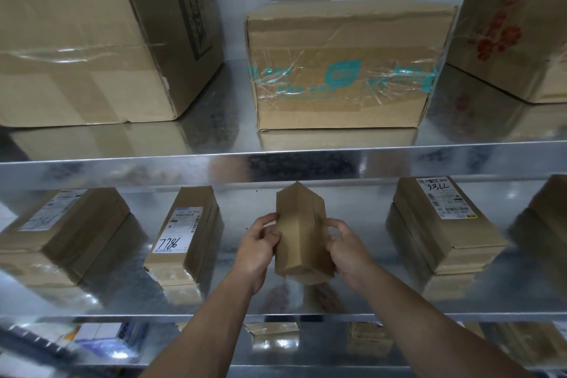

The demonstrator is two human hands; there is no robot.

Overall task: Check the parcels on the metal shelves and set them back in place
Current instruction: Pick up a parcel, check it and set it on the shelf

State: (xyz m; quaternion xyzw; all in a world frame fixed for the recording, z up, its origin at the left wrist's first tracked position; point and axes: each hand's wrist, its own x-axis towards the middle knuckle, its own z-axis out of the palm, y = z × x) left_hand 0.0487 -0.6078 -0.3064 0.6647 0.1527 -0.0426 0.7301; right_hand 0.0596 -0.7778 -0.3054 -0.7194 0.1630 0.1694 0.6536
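A small cardboard parcel, seemingly light and stiff, is gripped by its long sides between the left hand and right hand above the middle shelf, near its front edge.

The shiny metal upper shelf carries three cartons standing apart: a large plain box, a teal-taped box and a red-printed box. On the middle shelf lie a labelled parcel, a parcel marked 7786, a third labelled parcel and an edge parcel.
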